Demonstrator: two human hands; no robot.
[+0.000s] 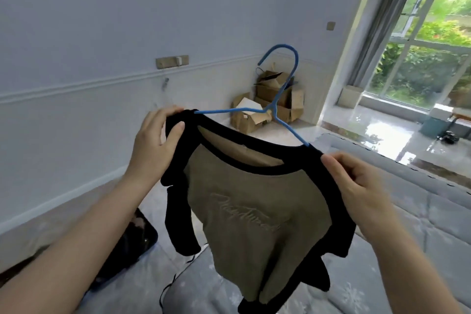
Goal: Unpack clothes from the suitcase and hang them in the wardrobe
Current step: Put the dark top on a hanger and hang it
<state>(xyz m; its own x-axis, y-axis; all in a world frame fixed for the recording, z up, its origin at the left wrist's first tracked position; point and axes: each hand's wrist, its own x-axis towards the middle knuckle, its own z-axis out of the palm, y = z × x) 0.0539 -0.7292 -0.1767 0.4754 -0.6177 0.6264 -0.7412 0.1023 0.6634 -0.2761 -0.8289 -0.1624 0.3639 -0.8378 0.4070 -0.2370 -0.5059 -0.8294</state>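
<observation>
The shirt [254, 206], soft tan knit with black collar and sleeves, hangs at centre frame on a thin blue hanger [275, 107]. Left hand [153, 140] pinches its 10 o'clock shoulder; right hand [356, 186] pinches the 2 o'clock shoulder. Quilted grey bed [407, 211] lies below.

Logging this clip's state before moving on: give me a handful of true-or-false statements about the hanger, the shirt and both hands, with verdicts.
1. The hanger is blue. True.
2. The shirt is plain white. False: it is tan with black collar and sleeves.
3. The left hand grips the shirt's shoulder. True.
4. The right hand hangs free, holding nothing. False: it pinches the other shoulder.
5. The hanger's hook is on a wardrobe rail. False: it points up in open air, in front of cardboard boxes.
</observation>
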